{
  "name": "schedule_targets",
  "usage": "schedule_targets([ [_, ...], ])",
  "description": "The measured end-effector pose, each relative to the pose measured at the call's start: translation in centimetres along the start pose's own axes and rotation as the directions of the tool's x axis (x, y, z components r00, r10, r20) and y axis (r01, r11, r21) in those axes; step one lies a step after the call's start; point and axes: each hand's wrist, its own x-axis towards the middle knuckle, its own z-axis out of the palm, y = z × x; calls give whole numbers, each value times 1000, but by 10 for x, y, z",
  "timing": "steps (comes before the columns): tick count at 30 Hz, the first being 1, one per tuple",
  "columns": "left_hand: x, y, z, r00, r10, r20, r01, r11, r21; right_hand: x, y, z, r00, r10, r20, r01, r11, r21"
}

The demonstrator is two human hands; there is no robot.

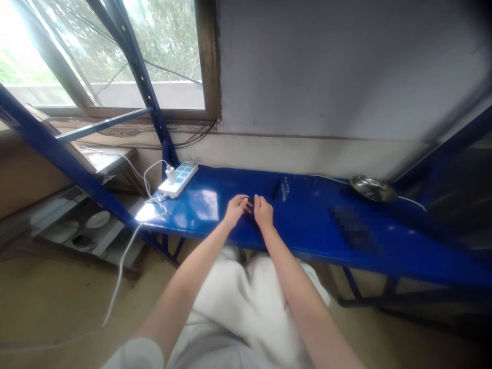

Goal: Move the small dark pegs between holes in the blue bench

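Left hand (236, 210): partly curled, with thumb and forefinger brought together; one side of a small dark item (250, 200) appears to be pinched at the fingertips, while the other fingers are held loosely bent.
Right hand (264, 211): closed more tightly, thumb laid along the curled fingers; the other side of the same item appears to be gripped.
Small dark item: held between the two hands, above the blue table (311, 220), near its front edge; it is mostly hidden by fingers, and what it is cannot be told.
White plates (98, 220): set on a low shelf (119, 225), at far left.
White cable (122, 256): hung over the table's left end, beside the power strip.
Power strip (179, 179): laid at the table's back left corner, with a white plug (170, 174) inserted.
Black stick-like object (277, 188): laid behind the right hand.
Clear pieces (285, 189): placed in a row just beside that object.
Pixelated dark patch (355, 228): shown on the table; its contents cannot be made out.
Shiny metal dish (372, 188): placed near the back edge, toward the right.
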Motion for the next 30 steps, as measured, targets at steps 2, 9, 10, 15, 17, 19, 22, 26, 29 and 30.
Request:
schedule_targets([
  [2, -2, -3, -1, 998, 1, -58, -3, 999, -34, -1, -1, -1, 1000, -22, -11, 22, 1000, 18],
  [9, 2, -9, -6, 960, -31, -277, -17, 985, -170, -3, -5, -8, 993, 84, -84, -68, 982, 175],
  [10, 2, -10, -6, 955, -33, -293, -24, 982, -189, -3, -5, -9, 989, 115, -93, -94, 975, 202],
  [15, -1, -9, -6, 979, 7, -206, -23, 997, -77, -1, -4, -7, 991, 86, -101, -58, 964, 258],
  [17, -3, -9, -5, 992, 15, -126, -16, 1000, -12, 0, -3, -4, 998, 12, -61, 3, 970, 241],
  [19, -4, -9, -4, 994, 16, -105, -17, 1000, -8, 1, -2, -1, 998, -50, 33, 42, 977, 210],
  [22, -3, -11, -4, 988, 21, -151, -27, 999, -38, 0, -1, 2, 977, -96, 192, 66, 985, 160],
  [26, 0, -14, -6, 978, 43, -203, -44, 999, 2, -1, -1, 2, 960, -148, 238, 108, 979, 172],
  [29, -1, -14, -6, 976, 68, -208, -65, 998, 21, 0, -2, 1, 955, -212, 209, 170, 965, 201],
  [30, -1, -13, -6, 976, 73, -206, -71, 997, 17, 0, -2, 0, 953, -227, 200, 185, 961, 207],
])
